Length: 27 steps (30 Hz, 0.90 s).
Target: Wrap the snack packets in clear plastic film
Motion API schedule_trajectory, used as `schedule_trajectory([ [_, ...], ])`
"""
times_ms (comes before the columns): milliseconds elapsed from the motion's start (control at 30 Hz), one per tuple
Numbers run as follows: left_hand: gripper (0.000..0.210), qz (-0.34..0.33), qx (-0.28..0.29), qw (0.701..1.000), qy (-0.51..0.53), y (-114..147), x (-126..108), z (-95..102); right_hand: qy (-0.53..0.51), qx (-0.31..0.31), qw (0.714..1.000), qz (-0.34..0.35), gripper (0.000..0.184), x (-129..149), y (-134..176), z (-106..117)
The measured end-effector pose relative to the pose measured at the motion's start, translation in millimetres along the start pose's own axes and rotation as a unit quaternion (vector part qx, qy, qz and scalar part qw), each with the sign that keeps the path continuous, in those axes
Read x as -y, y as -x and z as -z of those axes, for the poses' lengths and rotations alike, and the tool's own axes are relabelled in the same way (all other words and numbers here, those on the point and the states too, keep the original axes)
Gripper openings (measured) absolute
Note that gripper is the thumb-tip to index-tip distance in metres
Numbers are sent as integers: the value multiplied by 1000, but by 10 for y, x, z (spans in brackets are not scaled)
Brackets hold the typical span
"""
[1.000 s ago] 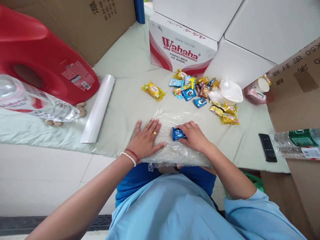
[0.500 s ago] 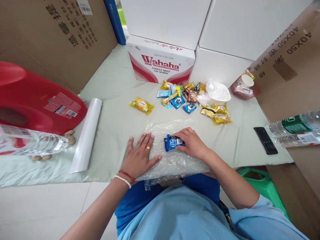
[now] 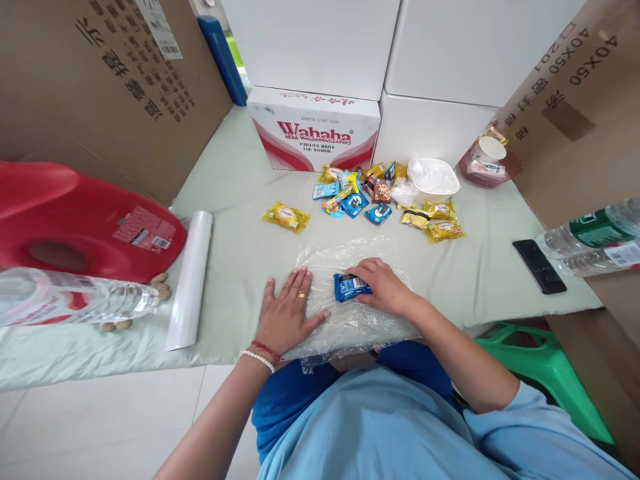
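A sheet of clear plastic film (image 3: 360,327) lies crinkled on the cloth-covered table, its near edge hanging over the front. My left hand (image 3: 284,313) rests flat on the film's left part, fingers spread and holding nothing. My right hand (image 3: 383,285) is closed around the right end of a blue snack packet (image 3: 347,287), which sits on the middle of the film. The fingers hide that end of the packet. Beyond the film lie several wrapped snacks, among them a blue packet (image 3: 379,213), a brown packet (image 3: 383,191) and a yellow packet (image 3: 286,217).
A white plastic roll (image 3: 190,280) lies at left beside a red jug (image 3: 95,227) and a large clear bottle (image 3: 75,297). A Wahaha box (image 3: 315,130) stands behind. At right are a white bowl (image 3: 440,190), a phone (image 3: 540,267) and bottles (image 3: 600,230). A green stool (image 3: 545,363) stands below.
The whole view has shifted slightly with the head. Both hands keep their places on the film, and the right hand still grips the blue packet, which now looks a little straighter.
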<state>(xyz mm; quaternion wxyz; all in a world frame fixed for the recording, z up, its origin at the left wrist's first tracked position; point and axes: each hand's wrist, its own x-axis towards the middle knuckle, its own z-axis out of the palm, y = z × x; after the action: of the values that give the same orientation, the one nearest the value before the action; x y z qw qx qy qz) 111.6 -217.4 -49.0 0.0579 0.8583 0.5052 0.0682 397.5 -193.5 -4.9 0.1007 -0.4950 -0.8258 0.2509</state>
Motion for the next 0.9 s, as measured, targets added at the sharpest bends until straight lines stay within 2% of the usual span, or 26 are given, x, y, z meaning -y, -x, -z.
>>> schedule_trajectory([
  [133,90,11,-20,1000,13,23,14,18,-19,-11,1000,13,67,-48,11,-47],
  [233,84,30,-80,996,12,110,13,97,-16,-14,999,27,64,-64,25,-31],
  [300,78,10,-115,993,12,214,8,177,-14,-45,998,38,66,-59,103,27],
  [367,73,-43,-127,991,22,348,8,255,-20,-95,994,44,56,-46,273,106],
  [467,78,-156,-90,981,73,567,30,316,-43,-128,990,52,39,-48,682,164],
  [533,81,-195,-51,972,122,690,54,312,-48,-98,992,70,45,-86,987,110],
  [600,79,-195,-22,968,155,775,76,281,-35,-61,994,79,62,-151,1242,-11],
  [633,74,-189,-13,968,164,801,84,259,-26,-52,996,73,64,-189,1336,-82],
  [767,39,-169,-7,971,170,800,91,163,-35,-68,996,35,34,-319,1438,-265],
  [833,20,-145,-18,971,188,758,93,152,-73,-70,994,41,28,-357,1363,-219],
  [900,18,-105,-17,967,232,692,111,197,-118,-55,990,46,27,-377,1252,-80],
])
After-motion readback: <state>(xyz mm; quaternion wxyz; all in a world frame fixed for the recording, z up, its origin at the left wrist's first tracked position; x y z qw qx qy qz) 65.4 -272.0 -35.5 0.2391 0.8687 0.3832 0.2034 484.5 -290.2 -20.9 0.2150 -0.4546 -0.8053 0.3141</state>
